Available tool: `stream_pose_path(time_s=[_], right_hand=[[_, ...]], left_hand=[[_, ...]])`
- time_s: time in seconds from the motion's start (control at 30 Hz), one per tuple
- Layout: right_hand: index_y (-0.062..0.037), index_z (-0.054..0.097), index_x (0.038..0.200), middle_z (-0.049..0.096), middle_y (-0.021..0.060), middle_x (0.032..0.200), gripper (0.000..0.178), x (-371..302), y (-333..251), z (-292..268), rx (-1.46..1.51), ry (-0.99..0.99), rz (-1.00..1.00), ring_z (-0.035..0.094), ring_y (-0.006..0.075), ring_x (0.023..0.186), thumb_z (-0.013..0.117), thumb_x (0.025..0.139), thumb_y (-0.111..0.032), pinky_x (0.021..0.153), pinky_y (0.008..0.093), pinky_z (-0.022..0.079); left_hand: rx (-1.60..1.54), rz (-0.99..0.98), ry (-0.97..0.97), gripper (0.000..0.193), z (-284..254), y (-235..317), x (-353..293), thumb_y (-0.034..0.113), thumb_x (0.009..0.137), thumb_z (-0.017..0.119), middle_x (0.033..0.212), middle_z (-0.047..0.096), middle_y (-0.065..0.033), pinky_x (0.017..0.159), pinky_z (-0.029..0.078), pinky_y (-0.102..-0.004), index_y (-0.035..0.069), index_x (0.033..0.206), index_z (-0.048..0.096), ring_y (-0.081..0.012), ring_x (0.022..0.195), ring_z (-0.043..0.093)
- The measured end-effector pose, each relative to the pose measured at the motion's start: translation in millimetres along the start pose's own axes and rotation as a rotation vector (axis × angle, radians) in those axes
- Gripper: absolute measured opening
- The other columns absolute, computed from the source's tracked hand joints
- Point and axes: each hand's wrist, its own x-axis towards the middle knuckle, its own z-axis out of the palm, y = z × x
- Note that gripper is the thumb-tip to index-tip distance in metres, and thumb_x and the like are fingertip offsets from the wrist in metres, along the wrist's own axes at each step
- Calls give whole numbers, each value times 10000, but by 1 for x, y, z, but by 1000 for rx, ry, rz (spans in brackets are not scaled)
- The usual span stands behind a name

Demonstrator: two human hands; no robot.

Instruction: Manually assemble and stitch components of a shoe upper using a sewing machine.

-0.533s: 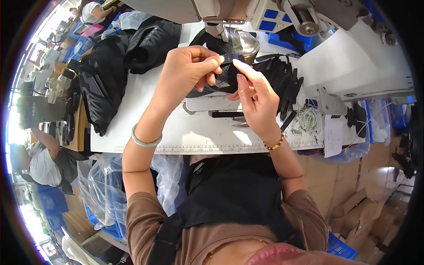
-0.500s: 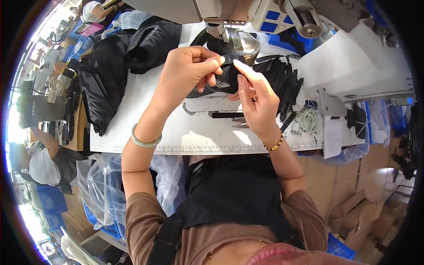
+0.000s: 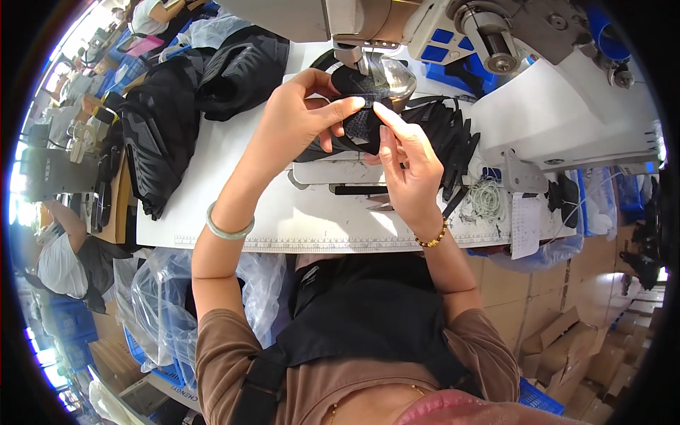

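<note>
A black mesh shoe upper (image 3: pixel 363 126) is held up in front of the sewing machine's needle area (image 3: pixel 348 58). With thumb and forefinger, my left hand (image 3: pixel 301 120) pinches its top edge, other fingers curled behind. Close beside that pinch, my right hand (image 3: pixel 413 159) grips the same edge, forefinger tip on the fabric and thumb lower down. The fingertips of both hands nearly meet. Part of the upper is hidden behind my fingers. A rounded, shiny clear guard (image 3: pixel 398 76) sits just beyond it.
Black shoe uppers (image 3: pixel 159 120) lie piled on the white table (image 3: pixel 212 180) at left. Black strips (image 3: pixel 450 138) are heaped right of my hands. Scissors (image 3: pixel 380 203), tangled pale thread (image 3: pixel 486 201) and a ruler strip (image 3: pixel 297 244) are nearer. Plastic-lined blue crates (image 3: pixel 159 361) stand below left.
Both hands have lowered the edge of the upper slightly, and more of its mesh face shows. The view has shifted a little, bringing the machine head lower in the picture.
</note>
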Motion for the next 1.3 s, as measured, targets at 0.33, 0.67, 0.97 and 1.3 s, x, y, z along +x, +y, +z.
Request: stream_pose_path(time_s=[0.33,0.67,0.97,1.3], right_hand=[[-92,562,1213,526,48,827,396,2,-1,1,-15,6,15,547,85,668,549,849,63,612,225,515],[-87,554,1221,516,43,816,425,0,2,2,-2,18,-18,545,82,663,561,830,79,618,225,508],[-85,551,1224,511,69,817,421,1,0,-1,-155,0,-113,550,125,652,576,829,59,608,247,467],[-58,562,1186,496,49,783,307,17,-25,0,-273,3,-68,532,93,603,523,889,11,563,224,470]], left_hand=[[-51,-139,-117,214,-13,9,4,192,815,679,599,592,-45,424,367,-168,-8,779,614,-60,434,483],[-3,-79,-43,205,-4,4,0,172,817,678,608,583,-25,442,387,-167,-17,786,603,-43,485,497],[-88,-42,-25,175,-1,-2,0,145,817,673,640,568,-11,498,412,-176,16,755,572,-51,528,502],[-275,-164,-52,164,-6,13,16,121,798,658,657,577,-51,513,449,-203,-24,751,596,-93,532,532]])
